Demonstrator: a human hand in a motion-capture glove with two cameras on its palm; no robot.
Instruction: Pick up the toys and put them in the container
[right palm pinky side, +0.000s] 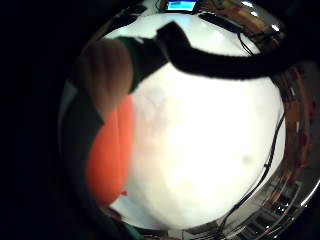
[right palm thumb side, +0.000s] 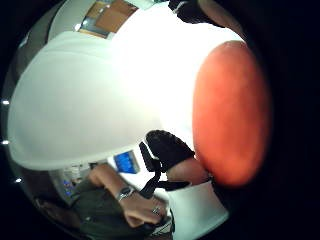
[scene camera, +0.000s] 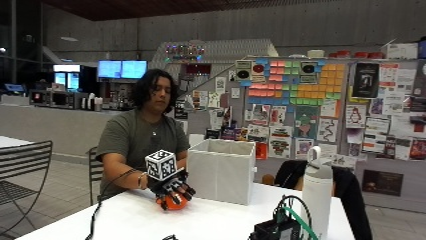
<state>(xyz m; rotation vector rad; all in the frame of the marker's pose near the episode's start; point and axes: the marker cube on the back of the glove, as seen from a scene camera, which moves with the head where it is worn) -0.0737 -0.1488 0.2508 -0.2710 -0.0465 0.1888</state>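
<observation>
I had my gloved hand (scene camera: 174, 189) curled around the orange ball (scene camera: 174, 201); lifting it well above the box (scene camera: 221, 170) rim seemed wise.

Black-gloved right hand (scene camera: 174, 190) over an orange toy (scene camera: 174, 202), which appears as a plain orange-red rounded surface in both palm views (right palm pinky side: 110, 160) (right palm thumb side: 231, 112). The container (scene camera: 222, 170) is plain white, standing on a white table (scene camera: 200, 220). The person's shirt (scene camera: 143, 137) is olive green; a white bottle (scene camera: 317, 190) stands beside a black device with green wiring (scene camera: 283, 227).
</observation>
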